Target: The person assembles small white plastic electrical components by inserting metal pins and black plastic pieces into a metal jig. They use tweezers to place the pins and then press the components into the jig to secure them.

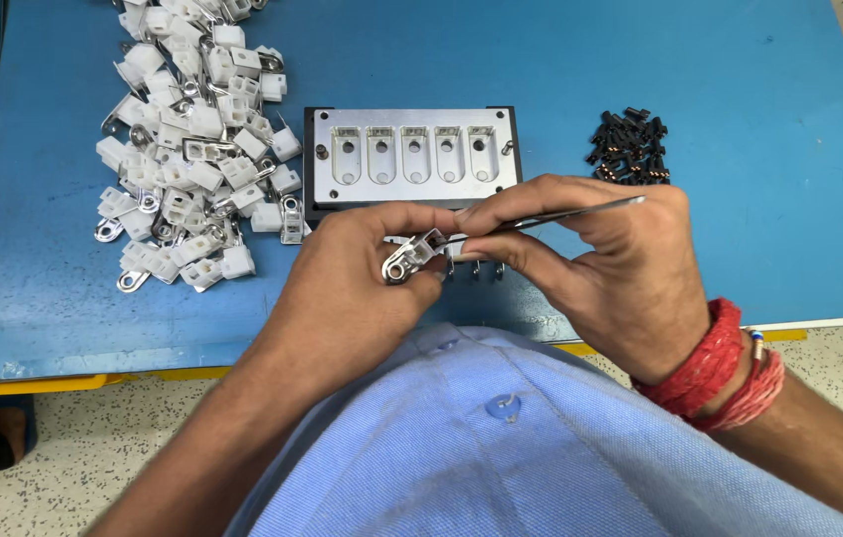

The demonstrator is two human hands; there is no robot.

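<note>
**Both hands closed on one small clip, dead centre over the counter edge**

I'm looking down and the left hand (362,273) has its grip pinched shut on a small white plastic clip with a metal eyelet tab (409,257), thumb and fingers wrapped round the body, the shiny tab poking out at about 7 o'clock. The right hand (600,264) comes in from 3 o'clock, its grip closed on a thin metal tool (561,214), a pair of tweezers or a probe, I cannot tell which, with the tip laid in against the clip.

The clip reads to me as light and stiff, hard plastic with a slick plated tab; I'd judge the plastic block the safer place to pinch, since the tab looks slippery and thin. Small enough to flick away if squeezed off-centre.

At 12 o'clock from the hands sits a metal fixture plate (411,154) on a dark base, five shaped pockets in a row, all bare. At 10 o'clock, a loose heap of matching white clips (197,149). At 2 o'clock, a small pile of black screws or pins (630,147), too small to tell.

The counter (759,199) is a blue mat, scuffed, with a yellow edge toward me. Below it, speckled floor (839,368), and a light blue shirt (501,438) fills the bottom. Red thread wristbands (715,373) wrap the right wrist
</note>
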